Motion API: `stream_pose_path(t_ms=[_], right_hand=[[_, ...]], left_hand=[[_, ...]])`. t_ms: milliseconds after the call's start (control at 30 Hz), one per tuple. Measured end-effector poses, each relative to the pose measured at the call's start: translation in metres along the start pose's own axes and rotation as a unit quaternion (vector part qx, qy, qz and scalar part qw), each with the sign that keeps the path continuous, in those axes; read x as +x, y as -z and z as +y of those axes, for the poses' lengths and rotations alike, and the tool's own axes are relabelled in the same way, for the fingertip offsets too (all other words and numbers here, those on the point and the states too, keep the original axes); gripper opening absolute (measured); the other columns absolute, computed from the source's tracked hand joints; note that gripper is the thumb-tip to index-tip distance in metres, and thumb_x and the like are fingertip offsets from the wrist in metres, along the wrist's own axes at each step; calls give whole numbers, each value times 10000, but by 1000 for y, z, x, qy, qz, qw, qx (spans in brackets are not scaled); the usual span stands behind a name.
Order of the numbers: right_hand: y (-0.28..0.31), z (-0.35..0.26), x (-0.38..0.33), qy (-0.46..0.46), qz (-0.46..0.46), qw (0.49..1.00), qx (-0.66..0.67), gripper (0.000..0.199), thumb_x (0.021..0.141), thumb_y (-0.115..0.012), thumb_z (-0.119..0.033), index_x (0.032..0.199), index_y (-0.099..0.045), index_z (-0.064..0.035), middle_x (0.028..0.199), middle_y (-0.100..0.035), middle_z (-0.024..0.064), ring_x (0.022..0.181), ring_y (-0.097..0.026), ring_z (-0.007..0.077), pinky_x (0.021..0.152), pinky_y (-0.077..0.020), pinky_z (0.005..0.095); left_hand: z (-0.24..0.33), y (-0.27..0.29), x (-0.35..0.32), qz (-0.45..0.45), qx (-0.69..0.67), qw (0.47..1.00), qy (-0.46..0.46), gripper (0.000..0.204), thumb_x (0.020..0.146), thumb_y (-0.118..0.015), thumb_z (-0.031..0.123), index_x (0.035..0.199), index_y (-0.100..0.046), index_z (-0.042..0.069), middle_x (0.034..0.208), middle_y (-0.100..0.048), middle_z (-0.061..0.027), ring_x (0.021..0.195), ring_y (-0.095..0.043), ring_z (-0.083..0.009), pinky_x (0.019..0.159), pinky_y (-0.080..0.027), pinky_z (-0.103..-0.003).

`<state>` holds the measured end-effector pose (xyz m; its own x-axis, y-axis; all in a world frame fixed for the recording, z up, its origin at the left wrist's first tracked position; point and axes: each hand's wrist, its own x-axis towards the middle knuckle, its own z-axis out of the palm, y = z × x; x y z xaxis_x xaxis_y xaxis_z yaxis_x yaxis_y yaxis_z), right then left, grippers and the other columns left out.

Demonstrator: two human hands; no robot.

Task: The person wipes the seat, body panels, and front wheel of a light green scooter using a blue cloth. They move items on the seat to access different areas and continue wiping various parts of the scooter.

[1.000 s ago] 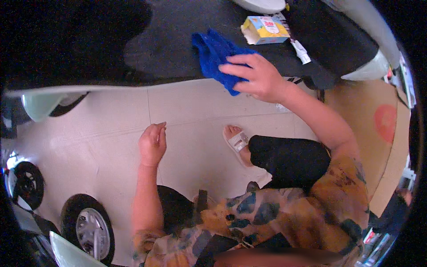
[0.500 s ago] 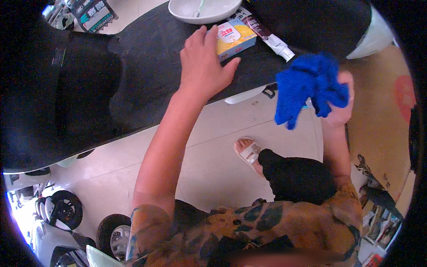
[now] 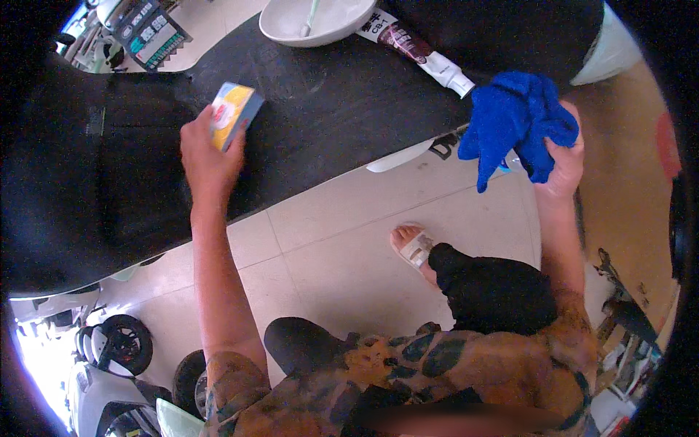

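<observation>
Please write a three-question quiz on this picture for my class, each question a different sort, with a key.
1. True or false: the right hand holds the blue cloth.
2. Fill the gap: the left hand grips a small yellow-and-blue ____.
3. Which is nearest the bowl?
a) the cloth
b) the tube
c) the right hand

Key:
1. True
2. box
3. b

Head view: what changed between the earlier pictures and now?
The left hand has taken hold of the yellow-and-blue box and moved it leftward, away from the tube and white bowl. Unchanged: the right hand holds the blue cloth; tube and bowl keep their places.
</observation>
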<state>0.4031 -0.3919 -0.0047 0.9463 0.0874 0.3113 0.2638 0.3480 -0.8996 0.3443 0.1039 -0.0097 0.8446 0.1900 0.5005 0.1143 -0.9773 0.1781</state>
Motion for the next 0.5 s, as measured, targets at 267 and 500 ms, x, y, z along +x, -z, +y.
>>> stream_pose_path(t_ms=[267, 500], right_hand=[[-11, 8, -20, -26, 0, 999, -40, 663, 712, -712, -114, 1310, -457, 15, 1224, -584, 164, 1135, -581, 276, 1021, -441, 405], [-18, 25, -22, -32, 20, 998, 40, 665, 717, -677, -108, 1324, -438, 24, 1240, -578, 172, 1153, -572, 294, 1039, -430, 420]], left_hand=[[115, 29, 31, -149, -549, 796, 209, 410, 984, -580, 223, 1296, -487, -26, 1230, -605, -208, 1042, -661, -265, 802, -557, -339], [140, -60, 109, -191, -874, 291, 339, 496, 1009, -345, 108, 1447, -169, -45, 1455, -303, -291, 1309, -403, -471, 1069, -432, -560]])
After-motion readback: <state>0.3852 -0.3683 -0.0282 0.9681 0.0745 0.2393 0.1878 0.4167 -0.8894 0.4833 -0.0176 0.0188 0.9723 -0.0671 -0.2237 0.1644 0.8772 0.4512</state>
